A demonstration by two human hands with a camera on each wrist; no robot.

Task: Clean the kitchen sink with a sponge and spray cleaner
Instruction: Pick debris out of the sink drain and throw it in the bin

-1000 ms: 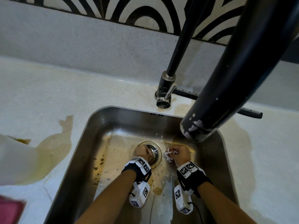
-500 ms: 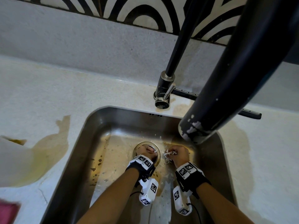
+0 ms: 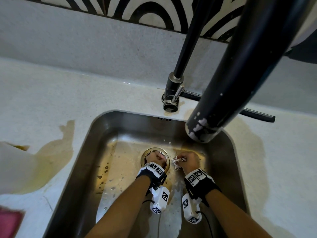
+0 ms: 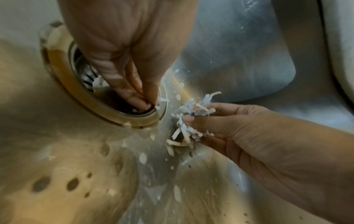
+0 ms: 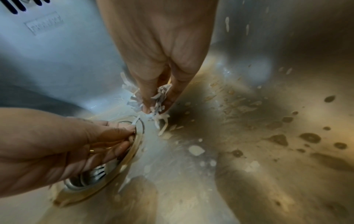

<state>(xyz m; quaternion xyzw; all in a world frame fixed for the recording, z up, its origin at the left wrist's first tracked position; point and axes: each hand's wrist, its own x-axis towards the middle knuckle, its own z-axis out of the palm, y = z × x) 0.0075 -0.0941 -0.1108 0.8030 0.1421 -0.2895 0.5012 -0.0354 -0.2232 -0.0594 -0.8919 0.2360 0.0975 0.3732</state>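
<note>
The steel sink (image 3: 103, 134) is spattered with brown stains and white flecks. My left hand (image 3: 155, 157) reaches down into the drain strainer (image 3: 145, 152); its fingertips (image 4: 145, 103) are bunched and pinch a white scrap (image 5: 136, 120) at the strainer's rim. My right hand (image 3: 188, 160) hovers just right of the drain and grips a bundle of white shredded scraps (image 3: 177, 162), which stick out between its fingers (image 4: 191, 113). No sponge or spray bottle can be made out for certain.
The black faucet spout (image 3: 223, 83) hangs over the sink's far right, its base (image 3: 171, 98) behind the rim. A brown stain (image 3: 56, 152) spreads over the left counter. A blurred white object (image 3: 13, 165) and something pink (image 3: 8, 222) sit at the left edge.
My left hand has moved a little farther over the drain and dipped its fingers into the strainer. The right hand has stayed beside it with the scraps.
</note>
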